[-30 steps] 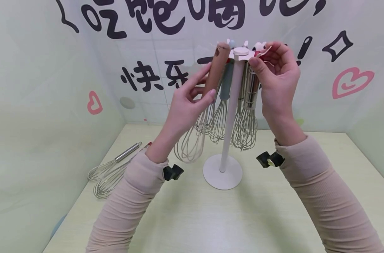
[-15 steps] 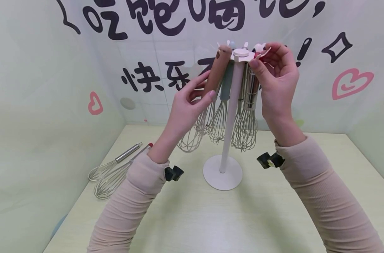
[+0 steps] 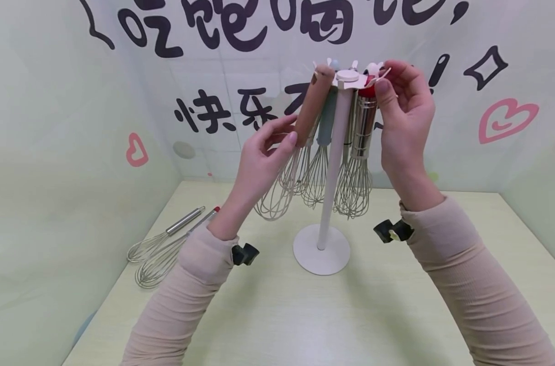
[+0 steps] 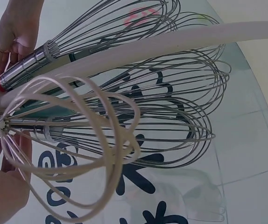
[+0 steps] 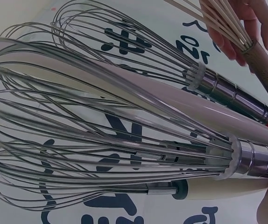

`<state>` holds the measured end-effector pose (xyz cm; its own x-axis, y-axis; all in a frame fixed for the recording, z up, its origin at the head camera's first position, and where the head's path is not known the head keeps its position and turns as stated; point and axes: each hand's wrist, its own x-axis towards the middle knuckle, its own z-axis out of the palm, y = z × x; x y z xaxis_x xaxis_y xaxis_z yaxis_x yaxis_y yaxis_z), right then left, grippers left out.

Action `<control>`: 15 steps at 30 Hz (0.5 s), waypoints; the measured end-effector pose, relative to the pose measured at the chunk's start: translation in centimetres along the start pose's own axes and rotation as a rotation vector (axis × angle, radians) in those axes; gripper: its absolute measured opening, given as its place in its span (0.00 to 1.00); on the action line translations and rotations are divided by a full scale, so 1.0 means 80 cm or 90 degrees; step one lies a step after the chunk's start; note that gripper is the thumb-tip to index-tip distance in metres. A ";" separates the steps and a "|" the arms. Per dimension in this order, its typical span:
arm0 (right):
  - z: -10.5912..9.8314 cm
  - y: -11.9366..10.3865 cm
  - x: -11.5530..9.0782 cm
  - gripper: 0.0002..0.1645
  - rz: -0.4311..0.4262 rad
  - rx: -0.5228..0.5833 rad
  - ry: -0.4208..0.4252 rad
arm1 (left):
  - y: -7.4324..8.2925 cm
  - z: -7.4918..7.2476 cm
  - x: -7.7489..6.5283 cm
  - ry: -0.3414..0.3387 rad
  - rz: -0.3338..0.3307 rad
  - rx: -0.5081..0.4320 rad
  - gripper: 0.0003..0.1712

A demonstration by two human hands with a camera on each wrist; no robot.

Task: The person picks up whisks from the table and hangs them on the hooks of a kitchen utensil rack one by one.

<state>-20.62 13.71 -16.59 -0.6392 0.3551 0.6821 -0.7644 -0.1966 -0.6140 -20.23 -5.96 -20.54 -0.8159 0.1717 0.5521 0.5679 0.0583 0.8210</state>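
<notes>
In the head view, a whisk with a brown handle and pale loops hangs tilted at the left of a white whisk stand. My left hand is at the lower end of that handle, thumb and fingers loosely spread beside it. My right hand is at the stand's right hook, thumb and fingertips loosely around the hook's tip. Under that hook hangs a steel whisk with a red end. A whisk with a blue-green handle and several others hang behind the pole.
Two steel whisks lie on the pale table at the left, one with a red tip. The stand's round base rests mid-table. A printed wall stands behind, with side walls at both edges.
The brown-handled whisk has risen slightly and now hangs from the stand. My left hand has loosened and drawn down-left from its handle. My right thumb has shifted right, exposing the red end.
</notes>
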 end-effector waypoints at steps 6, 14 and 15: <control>0.000 -0.002 0.003 0.10 0.009 -0.015 0.002 | -0.004 -0.010 -0.002 0.011 -0.010 0.019 0.21; -0.002 -0.004 0.007 0.09 0.022 -0.020 0.008 | -0.009 -0.021 -0.003 0.033 -0.027 0.030 0.20; -0.002 -0.004 0.007 0.10 0.021 -0.024 0.006 | -0.010 -0.023 -0.004 0.036 -0.029 0.032 0.19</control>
<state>-20.72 14.15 -16.07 -0.6625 0.3581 0.6579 -0.7395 -0.1731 -0.6505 -20.64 -7.87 -21.10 -0.8452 0.1124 0.5225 0.5333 0.1144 0.8382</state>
